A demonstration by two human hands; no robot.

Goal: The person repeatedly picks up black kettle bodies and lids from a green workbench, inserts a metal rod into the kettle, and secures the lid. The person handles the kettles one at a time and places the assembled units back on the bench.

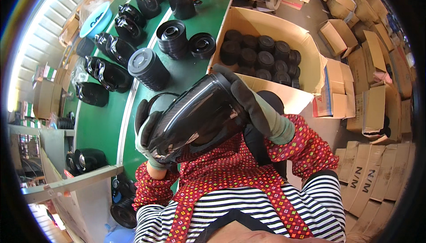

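Checking, we find left hand (149,130) and right hand (261,112) clasping a tilted jug (199,118), fingers (239,92) pressed to its opposite sides, near the green surface (102,126).

Black jug (199,114), green table (100,127), striped shirt (230,198)

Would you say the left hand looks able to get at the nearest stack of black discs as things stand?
Probably not without letting go: the left hand and right hand both hold the glossy black vessel, though the stack of black discs stands nearby.
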